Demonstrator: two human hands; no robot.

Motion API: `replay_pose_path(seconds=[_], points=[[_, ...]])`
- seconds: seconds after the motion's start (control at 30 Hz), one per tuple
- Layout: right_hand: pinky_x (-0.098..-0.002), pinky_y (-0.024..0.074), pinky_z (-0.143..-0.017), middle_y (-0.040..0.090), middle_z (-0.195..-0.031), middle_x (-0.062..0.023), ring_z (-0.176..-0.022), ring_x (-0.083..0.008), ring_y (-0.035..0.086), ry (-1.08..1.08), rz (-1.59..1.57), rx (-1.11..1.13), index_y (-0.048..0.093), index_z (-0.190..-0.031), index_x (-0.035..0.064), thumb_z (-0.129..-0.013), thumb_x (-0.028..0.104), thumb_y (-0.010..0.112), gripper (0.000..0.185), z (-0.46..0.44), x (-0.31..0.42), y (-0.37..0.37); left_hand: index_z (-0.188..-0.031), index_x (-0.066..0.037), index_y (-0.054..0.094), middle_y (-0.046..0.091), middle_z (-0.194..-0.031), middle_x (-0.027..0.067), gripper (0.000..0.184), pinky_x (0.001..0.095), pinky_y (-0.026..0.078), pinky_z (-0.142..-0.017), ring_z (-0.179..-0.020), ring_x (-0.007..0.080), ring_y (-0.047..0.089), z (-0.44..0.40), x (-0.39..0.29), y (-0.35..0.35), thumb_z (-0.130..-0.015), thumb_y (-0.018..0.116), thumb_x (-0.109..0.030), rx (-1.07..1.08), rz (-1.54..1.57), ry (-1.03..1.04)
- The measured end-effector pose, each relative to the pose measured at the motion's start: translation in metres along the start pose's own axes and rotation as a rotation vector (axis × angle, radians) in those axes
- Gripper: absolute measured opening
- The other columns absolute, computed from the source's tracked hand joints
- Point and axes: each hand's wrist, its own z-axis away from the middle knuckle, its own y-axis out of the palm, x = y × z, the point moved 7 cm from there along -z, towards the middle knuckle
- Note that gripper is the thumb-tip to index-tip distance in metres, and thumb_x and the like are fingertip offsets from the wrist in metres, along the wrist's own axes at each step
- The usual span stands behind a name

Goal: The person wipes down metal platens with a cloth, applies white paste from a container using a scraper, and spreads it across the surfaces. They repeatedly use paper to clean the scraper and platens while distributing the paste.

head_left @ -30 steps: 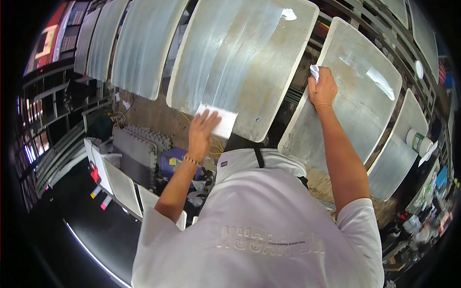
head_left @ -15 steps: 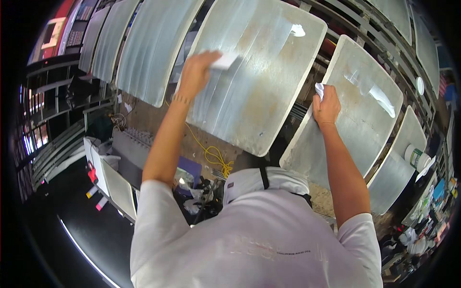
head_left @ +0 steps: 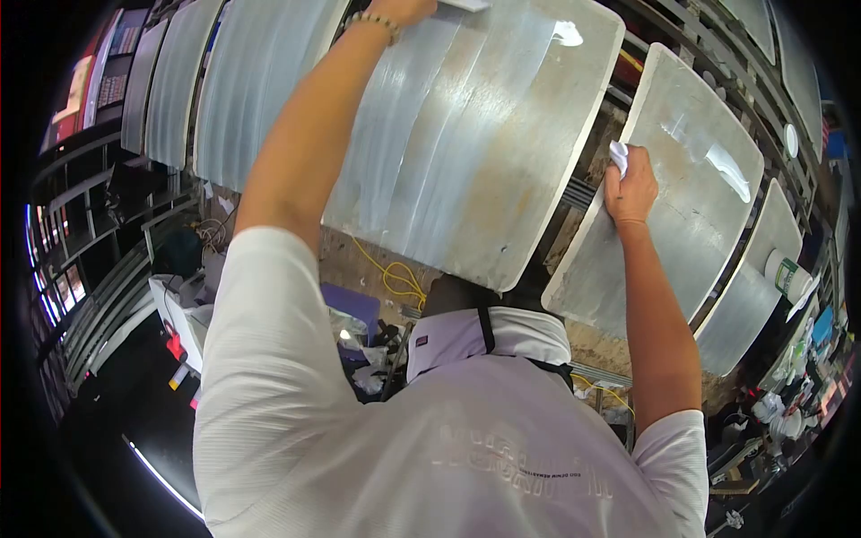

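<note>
At the top edge of the view, my left hand [head_left: 405, 11] is closed on a flat white scraper [head_left: 466, 4], over the far part of a large grey panel [head_left: 484, 170]. Pale streaks run lengthwise down this panel, and a white paste blob [head_left: 567, 34] sits near its far right corner. My right hand [head_left: 635, 186] is closed round a crumpled white cloth or paper [head_left: 619, 157], at the left edge of a second panel [head_left: 691, 233]. White paste [head_left: 728, 174] is smeared on that panel too.
More streaked panels [head_left: 260, 99] stand in a row at left. A white tub with a green label [head_left: 789, 274] rests on the panel at far right. Yellow cord [head_left: 401, 282] and a purple bin [head_left: 352, 305] lie below. Metal rails [head_left: 735, 99] run behind the panels.
My left hand has swept away from me with the scraper to the panel's far end, and new pale streaks show. My right hand keeps its cloth or paper. The view has shifted slightly.
</note>
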Motion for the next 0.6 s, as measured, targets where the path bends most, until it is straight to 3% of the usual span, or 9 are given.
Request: replay_pose_path(seconds=[0.07,0.13,0.2,0.27,0.4,0.47,0.6], points=[[-0.0483,0.0519,-0.077,0.062,-0.101,-0.0145,-0.092,-0.0385,0.064,0.018,0.031,0.004,0.061,-0.104,0.0092,-0.08,0.02,0.062,0.027,0.001,-0.003,0.0,-0.104,-0.013,0.08,0.074,-0.101,0.0184,0.035,0.0456,0.054,-0.093,-0.1,0.0361,0.07,0.052,-0.012,-0.008,-0.077,0.061,-0.003,0.059,0.035,-0.018],[-0.0483,0.052,-0.077,0.062,-0.102,-0.0142,-0.093,-0.0383,0.064,0.021,0.03,0.017,0.062,-0.105,0.0092,-0.081,0.021,0.062,0.027,0.004,0.0,-0.002,-0.115,-0.015,0.076,0.073,-0.114,0.014,0.046,0.0414,0.055,-0.093,-0.105,0.0327,0.07,0.113,-0.033,-0.024,-0.079,0.057,0.006,0.093,-0.094,0.061],[-0.0481,0.0522,-0.079,0.064,-0.105,-0.0134,-0.095,-0.038,0.065,0.023,0.058,0.01,0.063,-0.108,0.0095,-0.082,0.022,0.061,0.029,0.001,-0.005,0.003,-0.108,-0.012,0.078,0.075,-0.107,0.0128,0.04,0.0441,0.055,-0.089,-0.101,0.0346,0.069,0.179,-0.032,-0.021,-0.074,0.063,0.004,-0.002,0.022,0.13],[-0.0481,0.0522,-0.079,0.064,-0.105,-0.0134,-0.095,-0.0379,0.065,0.027,0.066,0.018,0.063,-0.108,0.0096,-0.083,0.023,0.061,0.029,0.001,-0.005,0.005,-0.109,-0.01,0.077,0.074,-0.119,0.0094,0.047,0.0442,0.053,-0.099,-0.115,0.0293,0.068,0.245,-0.043,-0.025,-0.076,0.056,0.016,0.1,0.021,-0.028],[-0.0489,0.0521,-0.08,0.064,-0.105,-0.0133,-0.096,-0.0376,0.065,0.017,0.104,0.007,0.062,-0.109,0.011,-0.085,0.025,0.059,0.028,0.002,-0.008,0.006,-0.115,-0.013,0.075,0.07,-0.128,0.0061,0.05,0.0487,0.044,-0.106,-0.125,0.029,0.062,0.366,-0.077,-0.037,-0.071,0.064,0.009,0.108,-0.023,-0.097],[-0.0491,0.0521,-0.08,0.064,-0.106,-0.0132,-0.096,-0.0375,0.065,0.014,0.112,0.004,0.061,-0.11,0.0112,-0.086,0.025,0.059,0.028,0.001,-0.007,0.006,-0.114,-0.011,0.075,0.071,-0.128,0.0067,0.057,0.0489,0.044,-0.108,-0.125,0.0295,0.062,0.413,-0.089,-0.041,-0.067,0.054,0.014,0.09,0.021,-0.17],[-0.0488,0.0521,-0.081,0.065,-0.108,-0.0134,-0.098,-0.0378,0.065,0.033,0.125,0.014,0.061,-0.11,0.0108,-0.087,0.027,0.058,0.028,0.001,-0.011,0.009,-0.115,-0.012,0.074,0.07,-0.129,0.0063,0.052,0.0489,0.043,-0.108,-0.127,0.0292,0.061,0.493,-0.094,-0.045,-0.07,0.058,0.008,0.216,0.018,-0.253]])
